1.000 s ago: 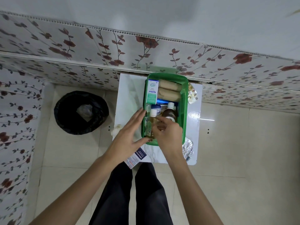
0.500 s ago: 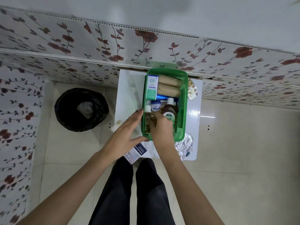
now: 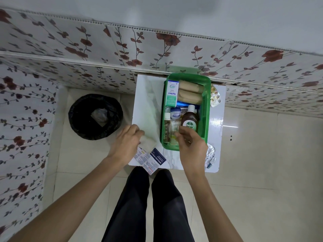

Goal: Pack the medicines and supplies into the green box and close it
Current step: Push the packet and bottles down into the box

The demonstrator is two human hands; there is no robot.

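The green box stands open on the small white table. Inside lie an Optibex carton, two beige bandage rolls, a small blue-lidded jar, a brown Dettol bottle, a thin bottle and a clear pack of swabs. My right hand hovers over the box's near end with its fingers bent and nothing visible in them. Left of the box, my left hand curls its fingers onto a whitish cotton wad on the table.
Blue-and-white leaflets overhang the table's near edge. Foil blister strips lie at the front right, a gold capsule strip at the back right. The green lid leans behind the box. A black bin stands on the floor to the left.
My left hand has moved left, away from the box's side, onto the cotton wad. My right hand has drawn back from the bottles to the box's near end.
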